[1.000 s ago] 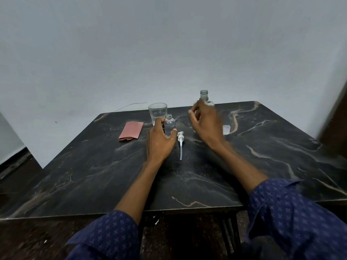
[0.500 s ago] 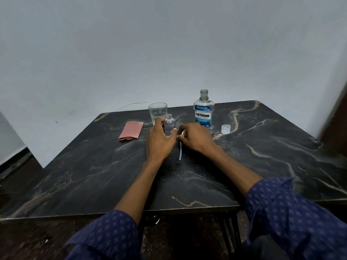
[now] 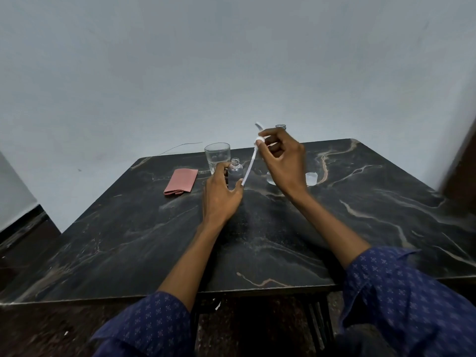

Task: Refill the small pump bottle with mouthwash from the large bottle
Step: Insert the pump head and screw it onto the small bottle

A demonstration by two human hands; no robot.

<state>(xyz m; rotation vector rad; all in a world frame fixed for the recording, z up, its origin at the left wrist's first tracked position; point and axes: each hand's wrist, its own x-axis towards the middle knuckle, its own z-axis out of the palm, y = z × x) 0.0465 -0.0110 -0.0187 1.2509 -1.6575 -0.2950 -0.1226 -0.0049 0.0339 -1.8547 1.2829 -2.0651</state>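
The small clear pump bottle (image 3: 235,173) stands open-necked on the dark marble table (image 3: 283,240), and my left hand (image 3: 222,195) is wrapped around its lower body. My right hand (image 3: 282,161) is raised above the table, pinching the white pump head (image 3: 259,139); its long dip tube (image 3: 249,168) slants down to the right of the small bottle. The large mouthwash bottle is mostly hidden behind my right hand; only its open neck (image 3: 280,127) and a bit of its base (image 3: 270,179) show.
A clear drinking glass (image 3: 217,155) stands just behind the small bottle. A folded pink cloth (image 3: 181,181) lies to the left. A small translucent cap (image 3: 311,178) sits right of the large bottle. A thin wire (image 3: 180,146) runs off the table's back edge.
My right hand left the large bottle, took the pump head from the table beside the small bottle and lifted it up. My left hand has stayed on the small bottle.
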